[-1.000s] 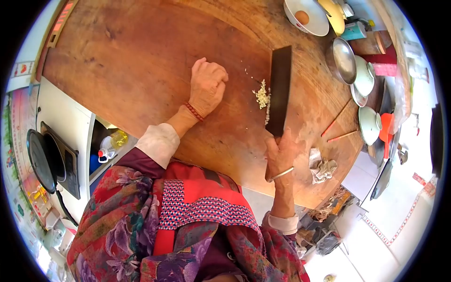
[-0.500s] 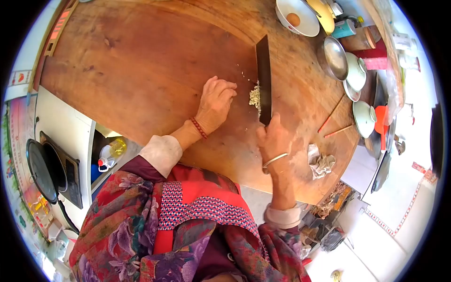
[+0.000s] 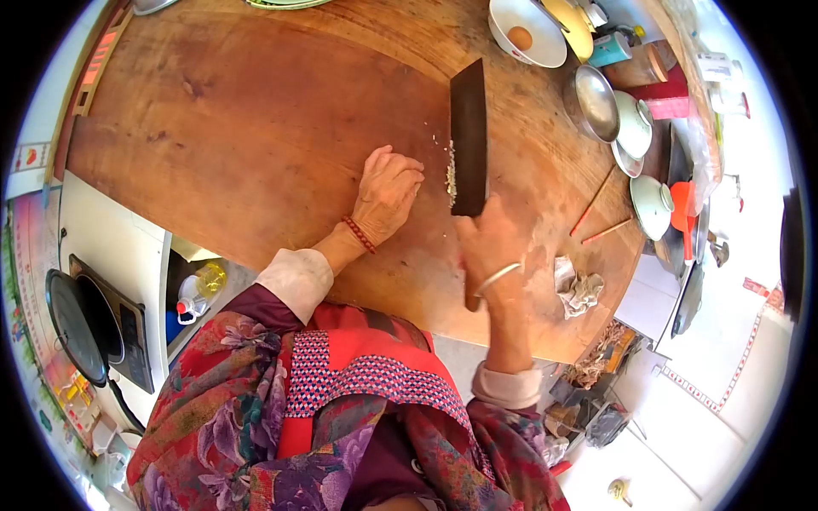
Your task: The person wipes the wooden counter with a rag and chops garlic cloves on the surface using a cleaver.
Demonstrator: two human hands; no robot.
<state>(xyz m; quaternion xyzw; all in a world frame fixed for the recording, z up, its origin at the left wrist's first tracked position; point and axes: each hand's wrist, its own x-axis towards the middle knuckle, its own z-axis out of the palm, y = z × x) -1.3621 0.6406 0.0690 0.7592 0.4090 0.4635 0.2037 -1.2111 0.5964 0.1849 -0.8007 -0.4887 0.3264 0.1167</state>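
My right hand (image 3: 492, 238) is wrapped round the handle of a cleaver (image 3: 470, 140). Its broad dark blade is tilted, with its left edge down on the wooden tabletop (image 3: 281, 145). Along that edge lies a small strip of finely chopped pale bits, which look like garlic (image 3: 451, 177); the blade hides part of it. A few crumbs are scattered above and below. To the left, my left hand (image 3: 388, 192) rests on the wood with loosely bent fingers, holding nothing, apart from the blade and the bits.
At the upper right stand a white bowl (image 3: 503, 15) with an egg (image 3: 519, 37), a metal bowl (image 3: 591, 104) and upturned bowls (image 3: 651, 209). Two red sticks (image 3: 592, 200) and a crumpled cloth (image 3: 579, 288) lie right of my right hand. A black pan (image 3: 77, 328) is at far left.
The cleaver has shifted slightly left and tipped over, so more of its blade face shows and less of the chopped pile. My left hand stays nearly in place.
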